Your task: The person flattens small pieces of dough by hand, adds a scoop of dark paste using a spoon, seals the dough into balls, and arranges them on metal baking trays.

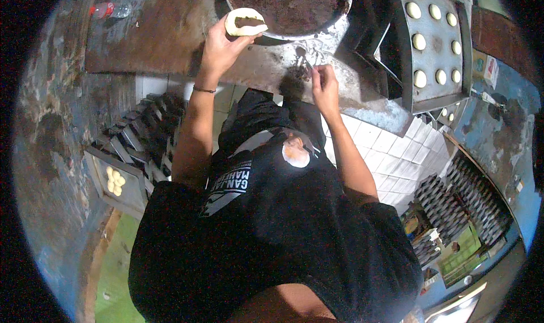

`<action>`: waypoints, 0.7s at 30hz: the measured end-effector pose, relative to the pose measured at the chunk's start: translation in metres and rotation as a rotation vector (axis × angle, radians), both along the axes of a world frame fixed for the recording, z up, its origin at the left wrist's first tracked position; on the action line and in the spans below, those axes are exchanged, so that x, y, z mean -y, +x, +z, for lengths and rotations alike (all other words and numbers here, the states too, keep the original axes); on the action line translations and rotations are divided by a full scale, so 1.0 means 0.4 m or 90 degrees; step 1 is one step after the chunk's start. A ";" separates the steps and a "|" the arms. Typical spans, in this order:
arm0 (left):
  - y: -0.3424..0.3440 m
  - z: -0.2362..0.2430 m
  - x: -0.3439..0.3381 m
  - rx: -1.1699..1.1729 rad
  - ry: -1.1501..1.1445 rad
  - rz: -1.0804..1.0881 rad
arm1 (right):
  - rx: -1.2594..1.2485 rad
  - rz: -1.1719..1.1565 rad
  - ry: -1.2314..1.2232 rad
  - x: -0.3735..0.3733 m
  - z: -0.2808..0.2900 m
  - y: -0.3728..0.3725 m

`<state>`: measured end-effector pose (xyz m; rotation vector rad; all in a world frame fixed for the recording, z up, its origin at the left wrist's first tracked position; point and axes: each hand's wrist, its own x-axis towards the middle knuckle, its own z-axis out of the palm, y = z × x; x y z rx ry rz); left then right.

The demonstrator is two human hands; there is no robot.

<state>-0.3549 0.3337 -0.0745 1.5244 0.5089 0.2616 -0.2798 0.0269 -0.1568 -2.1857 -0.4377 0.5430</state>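
Note:
My left hand [220,48] is raised over the worktable, its fingers wrapped round a flattened piece of pale dough [232,23]. Dark brown filling [247,22] lies in the dough's hollow, and its edges curl up around it. To the right, my right hand [326,88] pinches a thin, small tool [309,66]; its exact kind is too small to make out. Just beyond both hands stands a large round metal basin [292,37] holding a mass of dark crumbly filling [286,6]. Bits of filling are smeared on the tabletop near the tool.
At the right, a metal baking tray [437,93] carries several round dough balls [419,41] in rows. Stacked dark trays [391,45] stand beside it. A plastic bottle [110,10] lies far left. Another tray [133,188] with clustered dough pieces [115,181] sits lower left.

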 end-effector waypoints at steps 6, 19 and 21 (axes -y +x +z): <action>0.017 0.045 0.024 -0.002 -0.061 -0.203 | 0.120 0.163 -0.135 0.079 0.018 0.084; 0.092 0.206 0.070 0.031 -0.097 -0.462 | -0.086 0.237 0.273 -0.175 0.511 0.185; 0.079 0.222 0.073 0.057 -0.157 -0.437 | -0.096 0.194 0.313 -0.176 0.501 0.182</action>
